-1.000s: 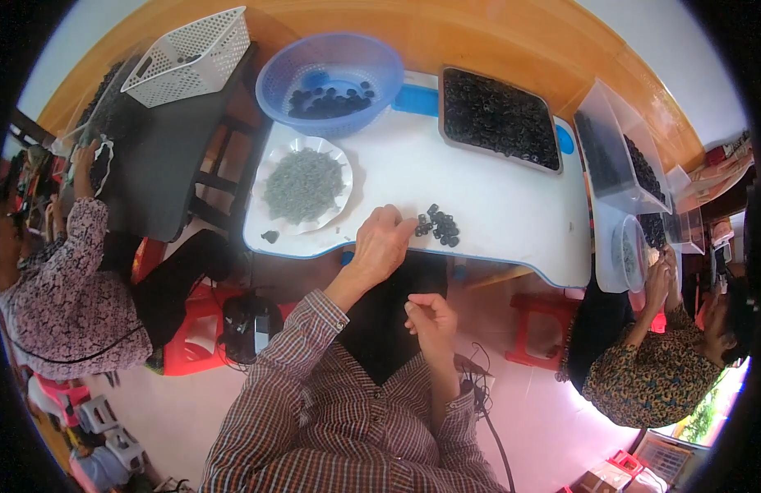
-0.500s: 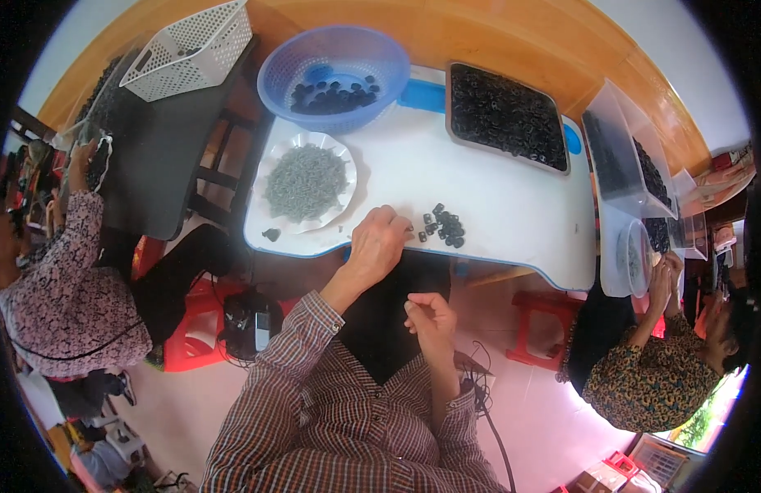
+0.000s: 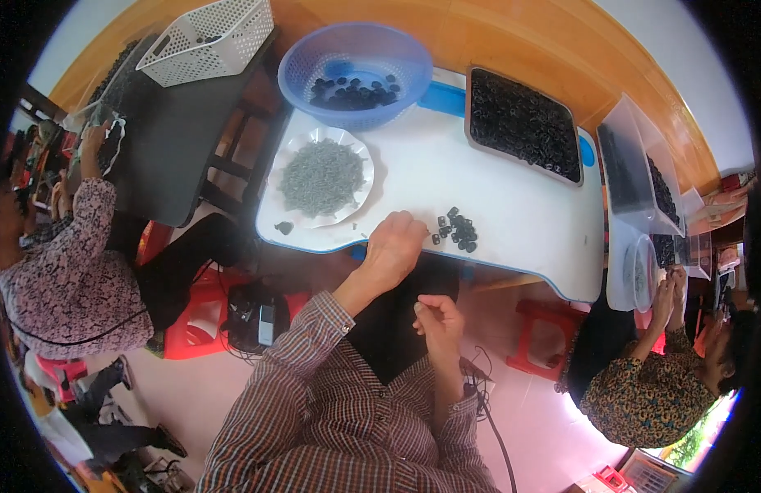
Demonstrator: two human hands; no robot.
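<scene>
My left hand [image 3: 395, 251] is over the front edge of the white table, its fingers bent and closed; whatever they hold is hidden. Right beside its fingertips lies a loose cluster of small black plastic pieces [image 3: 458, 229]. Below the table edge, in front of my body, my right hand [image 3: 440, 324] has thumb and forefinger pinched together; anything between them is too small to make out. A white scalloped plate [image 3: 362, 197] heaped with small grey-green slender pieces [image 3: 321, 177] stands to the left of my left hand.
At the back are a blue perforated basin [image 3: 422, 62] holding black pieces and a tray [image 3: 471, 131] full of black pieces. A lone dark piece [image 3: 283, 228] lies near the left corner. One person [image 3: 76, 275] sits at left, another [image 3: 648, 382] at right; red stools [image 3: 545, 337] stand around.
The whole view has shifted a little, so the table and its contents sit farther right. Both hands keep much the same closed pose, my left one still beside the black pieces.
</scene>
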